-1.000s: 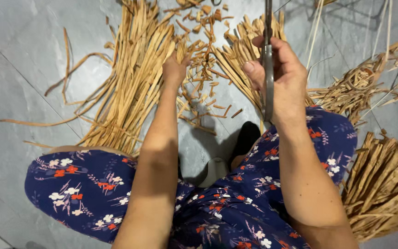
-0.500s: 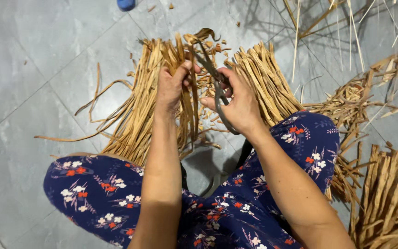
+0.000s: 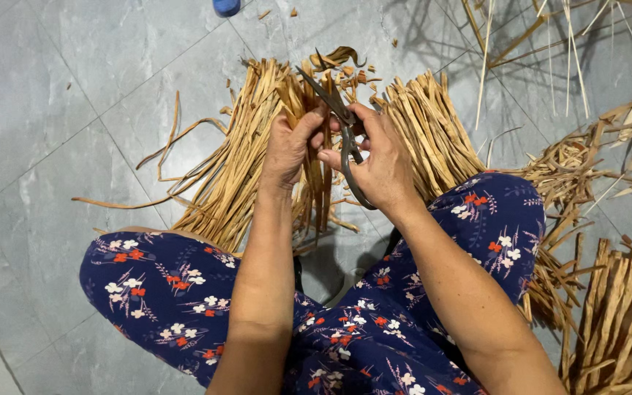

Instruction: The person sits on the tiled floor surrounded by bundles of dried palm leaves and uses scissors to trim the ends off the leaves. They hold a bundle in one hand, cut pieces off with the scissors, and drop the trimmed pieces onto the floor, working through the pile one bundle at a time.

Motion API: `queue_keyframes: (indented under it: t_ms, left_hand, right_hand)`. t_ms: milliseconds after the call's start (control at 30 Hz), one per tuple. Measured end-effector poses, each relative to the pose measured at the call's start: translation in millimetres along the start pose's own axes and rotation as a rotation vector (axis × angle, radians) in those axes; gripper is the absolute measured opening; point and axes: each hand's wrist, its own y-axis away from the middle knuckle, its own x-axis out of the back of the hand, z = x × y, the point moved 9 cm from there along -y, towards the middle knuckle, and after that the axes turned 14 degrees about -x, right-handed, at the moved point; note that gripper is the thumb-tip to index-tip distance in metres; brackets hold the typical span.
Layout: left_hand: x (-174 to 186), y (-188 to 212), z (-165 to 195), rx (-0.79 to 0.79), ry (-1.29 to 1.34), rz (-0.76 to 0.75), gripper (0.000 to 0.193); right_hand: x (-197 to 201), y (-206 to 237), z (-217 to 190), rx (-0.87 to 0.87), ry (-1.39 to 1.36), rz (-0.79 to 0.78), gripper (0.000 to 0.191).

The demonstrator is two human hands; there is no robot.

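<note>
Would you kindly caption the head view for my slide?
Left hand grips dried strips; right hand holds dark scissors beside them.

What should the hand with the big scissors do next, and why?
Probably squeeze the scissors shut to snip. The right hand holds them with the blades open at the top of a small bunch of dried strips, and the left hand pinches that bunch upright right beside the blades. Everything looks lined up for a cut.

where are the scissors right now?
Head view, upper centre: the scissors are in the right hand, blades pointing up-left over the strips gripped by the left hand.
</note>
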Motion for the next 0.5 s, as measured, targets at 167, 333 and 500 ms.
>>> queue_keyframes:
  t_ms: [167, 333, 500]
  left_hand:
    - [0.7, 2.7, -2.6, -0.002, 0.027, 0.011, 0.017]
    - [2.5, 0.6, -3.5, -0.016, 0.015, 0.015, 0.02]
    - [7.2, -0.8, -9.5, -0.018, 0.021, 0.011, 0.02]
  right_hand:
    - [-5.4, 0.5, 3.9, -0.046, -0.024, -0.015, 0.079]
    - [-5.4, 1.6, -4.6, 0.042, -0.126, 0.017, 0.071]
    - [-11.1, -2.5, 4.0, -0.087, -0.221, -0.04, 0.059]
